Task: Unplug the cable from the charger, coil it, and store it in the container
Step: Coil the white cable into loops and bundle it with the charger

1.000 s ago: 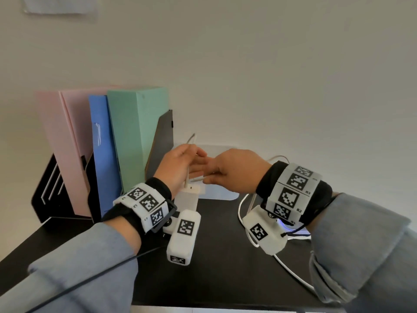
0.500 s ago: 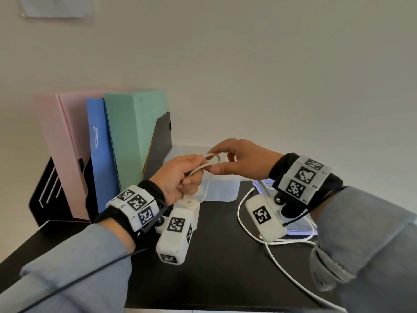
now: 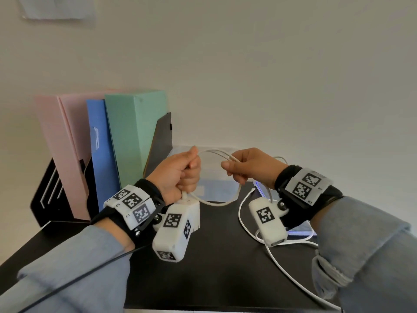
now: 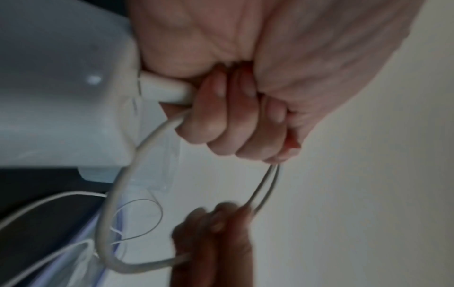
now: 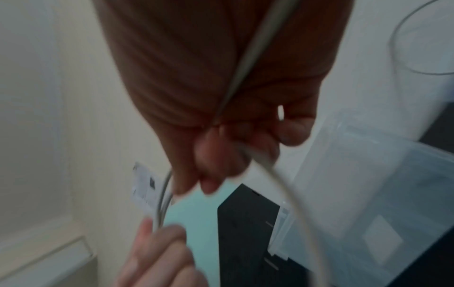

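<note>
Head view shows my left hand [image 3: 180, 175] fisted round the cable [image 3: 216, 201] above the charger [image 3: 191, 213], my right hand [image 3: 250, 170] pinching its loop open — coiling, I judge — the container [image 3: 225, 150] waiting just beyond.

Head looks down — wrists close, sharing cable [image 3: 214, 199].

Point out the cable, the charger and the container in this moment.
cable [image 3: 216, 153], head view, top of the loop between the hands.
charger [image 3: 194, 213], head view, its white right side face.
container [image 3: 216, 188], head view, its clear front wall.
</note>
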Motion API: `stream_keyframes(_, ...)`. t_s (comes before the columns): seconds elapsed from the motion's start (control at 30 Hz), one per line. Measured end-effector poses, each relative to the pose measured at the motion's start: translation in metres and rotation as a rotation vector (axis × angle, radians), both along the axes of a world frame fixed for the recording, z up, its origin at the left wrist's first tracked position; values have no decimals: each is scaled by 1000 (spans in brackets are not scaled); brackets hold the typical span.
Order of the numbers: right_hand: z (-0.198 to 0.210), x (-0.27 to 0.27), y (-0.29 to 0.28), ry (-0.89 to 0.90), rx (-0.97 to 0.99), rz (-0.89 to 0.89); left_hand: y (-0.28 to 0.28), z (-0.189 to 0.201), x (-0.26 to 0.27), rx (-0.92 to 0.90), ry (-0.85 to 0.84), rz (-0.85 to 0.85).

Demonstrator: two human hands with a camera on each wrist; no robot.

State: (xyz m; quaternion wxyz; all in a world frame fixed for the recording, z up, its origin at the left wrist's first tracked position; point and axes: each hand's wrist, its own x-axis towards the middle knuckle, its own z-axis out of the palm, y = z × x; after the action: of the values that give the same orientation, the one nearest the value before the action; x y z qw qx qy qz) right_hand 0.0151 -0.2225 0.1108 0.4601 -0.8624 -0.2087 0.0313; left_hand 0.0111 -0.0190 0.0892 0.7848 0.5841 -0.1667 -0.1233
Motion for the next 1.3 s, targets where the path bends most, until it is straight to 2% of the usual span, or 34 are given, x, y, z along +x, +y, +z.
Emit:
stream_keyframes(0.07,-5,3,-12,81,33,42,7,3,3,-98,54,29)
stream_keyframes(0.17,-17,8,-33,199,129,-23,21,6,9,-215,93,68)
stream_keyframes(0.33,-32,19,-60,152,276,-202,35,10,12,-236,96,105)
stream_keyframes(0.43,-40,23,-65,138,289,-268,40,15,10,-290,100,121)
stream_keyframes(0.57,-53,26,-68,84,53,-268,54,24,9,-374,65,117)
stream_keyframes(0.67,-56,29,-66,7,-136,-354,60,26,10,-412,53,151)
stream_keyframes(0.8,-50,28,-50,-202,-321,-472,52,23,12,-373,50,261)
stream_keyframes(0.9,-40,22,-33,-322,-472,-468,44,21,12,-347,54,296)
stream_keyframes(1.1,-27,3,-8,-512,-779,-304,30,15,11,-188,-37,346)
stream_keyframes(1.3,-10,-11,12,-674,-859,-64,13,9,9,8,-163,362)
